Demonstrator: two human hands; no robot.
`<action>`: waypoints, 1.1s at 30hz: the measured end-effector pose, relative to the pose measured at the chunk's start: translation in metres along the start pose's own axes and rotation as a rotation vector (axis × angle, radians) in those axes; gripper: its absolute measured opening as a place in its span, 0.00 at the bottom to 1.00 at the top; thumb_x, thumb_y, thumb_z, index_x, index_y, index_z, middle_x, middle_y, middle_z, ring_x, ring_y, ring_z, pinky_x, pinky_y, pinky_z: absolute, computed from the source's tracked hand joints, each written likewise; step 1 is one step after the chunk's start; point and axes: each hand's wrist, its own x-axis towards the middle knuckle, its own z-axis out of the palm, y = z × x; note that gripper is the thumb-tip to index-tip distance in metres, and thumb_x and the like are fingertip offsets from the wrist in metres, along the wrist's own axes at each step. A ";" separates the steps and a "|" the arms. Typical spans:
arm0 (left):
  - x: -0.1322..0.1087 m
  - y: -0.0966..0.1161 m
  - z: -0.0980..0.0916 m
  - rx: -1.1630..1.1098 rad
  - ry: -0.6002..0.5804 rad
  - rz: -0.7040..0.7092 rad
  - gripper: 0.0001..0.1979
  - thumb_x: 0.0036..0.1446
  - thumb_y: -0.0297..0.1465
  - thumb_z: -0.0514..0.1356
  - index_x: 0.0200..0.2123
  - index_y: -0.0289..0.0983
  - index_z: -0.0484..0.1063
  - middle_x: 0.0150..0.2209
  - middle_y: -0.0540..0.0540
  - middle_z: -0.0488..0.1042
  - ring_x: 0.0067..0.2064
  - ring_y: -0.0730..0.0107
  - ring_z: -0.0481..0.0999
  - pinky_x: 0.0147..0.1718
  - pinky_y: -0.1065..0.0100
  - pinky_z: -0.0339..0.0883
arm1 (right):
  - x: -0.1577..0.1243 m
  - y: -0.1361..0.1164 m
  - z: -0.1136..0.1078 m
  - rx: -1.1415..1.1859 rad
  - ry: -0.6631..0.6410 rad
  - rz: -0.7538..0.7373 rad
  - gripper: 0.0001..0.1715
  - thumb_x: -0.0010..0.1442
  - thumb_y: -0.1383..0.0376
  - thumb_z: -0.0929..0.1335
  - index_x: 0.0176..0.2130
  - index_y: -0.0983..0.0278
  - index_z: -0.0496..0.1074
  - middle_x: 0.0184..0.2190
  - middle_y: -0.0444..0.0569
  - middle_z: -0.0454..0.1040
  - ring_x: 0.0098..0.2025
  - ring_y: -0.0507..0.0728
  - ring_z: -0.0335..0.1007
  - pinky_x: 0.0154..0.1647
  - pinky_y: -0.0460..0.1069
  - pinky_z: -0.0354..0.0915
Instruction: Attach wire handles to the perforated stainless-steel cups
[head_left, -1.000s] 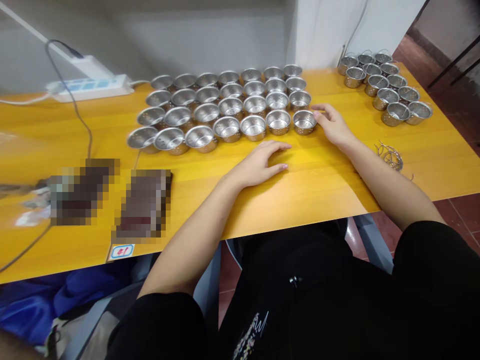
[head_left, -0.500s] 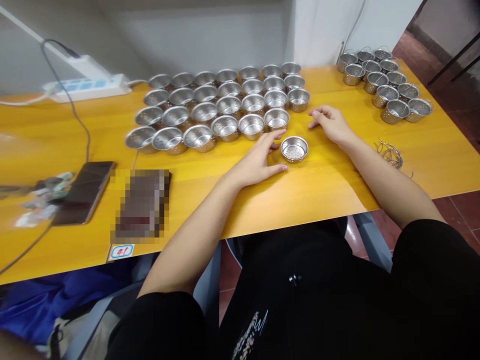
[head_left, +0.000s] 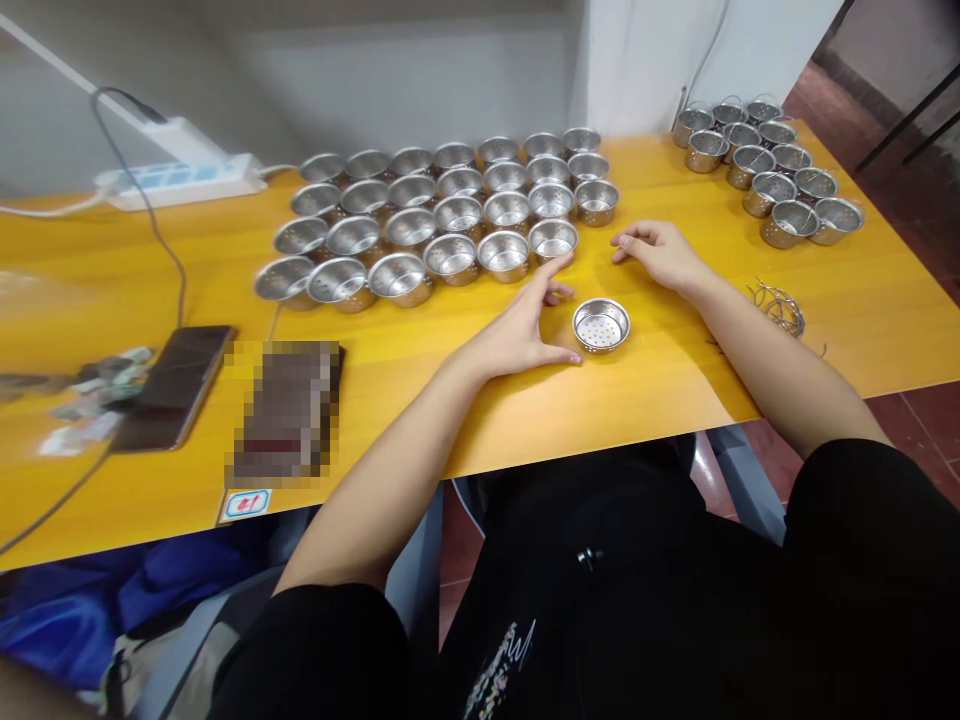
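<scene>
Head view: a loose perforated steel cup (head_left: 601,328) is sitting mouth-up on the yellow tabletop (head_left: 375,345), off the near right corner of the block of perforated steel cups (head_left: 459,215). Change: it is lying farther out from the block than half a second ago, and the block's front row is now running one cup short of the row behind. Likely meaning: one cup is being singled out and is ending up within reach of both hands.

Left hand (head_left: 525,325) is staying on the block's near side, thumb and index spreading wide, gripping nothing; thumb tip is lying just beside the loose cup, contact can't be told. Right hand (head_left: 664,255) is hanging right of the block's near corner, fingers curling narrow, nothing showing in them; whether thumb and index are meeting, can't tell.

Rest, from the block: tangle of bent wire pieces (head_left: 784,315) is lying right and nearer; batch of wire-handled perforated cups (head_left: 772,190) is standing well to the right; smartphone (head_left: 176,390) is lying left and nearer; white power strip (head_left: 187,185) is sitting just left of the far rows
</scene>
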 end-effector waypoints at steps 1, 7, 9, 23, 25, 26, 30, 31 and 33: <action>0.001 -0.003 0.002 -0.011 -0.004 0.033 0.87 0.50 0.77 0.86 0.96 0.51 0.46 0.89 0.25 0.67 0.88 0.20 0.73 0.90 0.25 0.65 | 0.000 0.000 0.000 0.002 -0.002 0.001 0.05 0.81 0.60 0.76 0.48 0.58 0.84 0.47 0.54 0.95 0.59 0.68 0.93 0.81 0.72 0.82; 0.004 -0.014 0.018 -0.075 -0.044 0.106 0.88 0.51 0.75 0.88 0.97 0.56 0.43 0.83 0.26 0.77 0.88 0.15 0.75 0.90 0.14 0.61 | 0.002 0.004 0.001 0.051 -0.007 -0.006 0.05 0.75 0.63 0.82 0.44 0.58 0.87 0.47 0.54 0.96 0.58 0.68 0.94 0.82 0.70 0.82; 0.006 -0.013 0.023 -0.064 -0.017 0.089 0.85 0.51 0.75 0.88 0.97 0.56 0.46 0.78 0.27 0.81 0.84 0.16 0.80 0.88 0.13 0.64 | 0.000 0.004 0.000 0.074 -0.035 -0.026 0.08 0.72 0.60 0.85 0.43 0.58 0.88 0.47 0.54 0.96 0.57 0.68 0.93 0.80 0.70 0.83; 0.008 -0.013 0.013 -0.053 0.223 0.035 0.70 0.59 0.66 0.87 0.90 0.48 0.58 0.65 0.35 0.85 0.66 0.35 0.90 0.71 0.34 0.86 | -0.014 -0.008 0.010 0.323 -0.614 -0.313 0.52 0.60 0.43 0.96 0.72 0.58 0.87 0.64 0.57 0.94 0.64 0.66 0.92 0.67 0.57 0.85; 0.008 -0.014 0.015 -0.040 0.215 0.036 0.69 0.58 0.61 0.88 0.90 0.48 0.58 0.64 0.36 0.85 0.64 0.35 0.89 0.70 0.33 0.86 | -0.016 -0.009 0.014 0.324 -0.619 -0.306 0.53 0.63 0.39 0.94 0.73 0.58 0.85 0.63 0.57 0.94 0.62 0.66 0.92 0.65 0.57 0.84; 0.008 -0.015 0.017 -0.028 0.213 0.043 0.69 0.58 0.57 0.89 0.90 0.49 0.58 0.63 0.37 0.84 0.63 0.36 0.89 0.69 0.33 0.86 | -0.016 -0.010 0.015 0.314 -0.607 -0.293 0.52 0.65 0.35 0.92 0.72 0.58 0.86 0.60 0.56 0.94 0.58 0.65 0.92 0.61 0.57 0.84; 0.008 -0.024 0.015 0.049 0.293 0.063 0.60 0.60 0.43 0.81 0.89 0.52 0.58 0.73 0.34 0.78 0.68 0.36 0.84 0.65 0.36 0.85 | -0.017 -0.016 0.011 0.162 -0.376 -0.240 0.55 0.70 0.15 0.79 0.58 0.60 0.88 0.31 0.44 0.82 0.31 0.56 0.72 0.38 0.52 0.70; 0.008 -0.027 0.013 0.064 0.330 0.057 0.58 0.61 0.40 0.78 0.89 0.53 0.58 0.76 0.34 0.76 0.70 0.36 0.82 0.64 0.37 0.84 | -0.017 -0.017 0.009 0.118 -0.303 -0.231 0.57 0.69 0.11 0.75 0.54 0.60 0.88 0.26 0.41 0.75 0.28 0.55 0.65 0.34 0.52 0.64; 0.007 -0.032 0.008 0.060 0.377 0.030 0.56 0.58 0.35 0.73 0.87 0.52 0.59 0.76 0.34 0.76 0.70 0.37 0.81 0.61 0.39 0.84 | -0.016 -0.019 0.005 0.068 -0.205 -0.208 0.62 0.66 0.06 0.71 0.47 0.59 0.86 0.21 0.39 0.66 0.25 0.55 0.57 0.31 0.53 0.57</action>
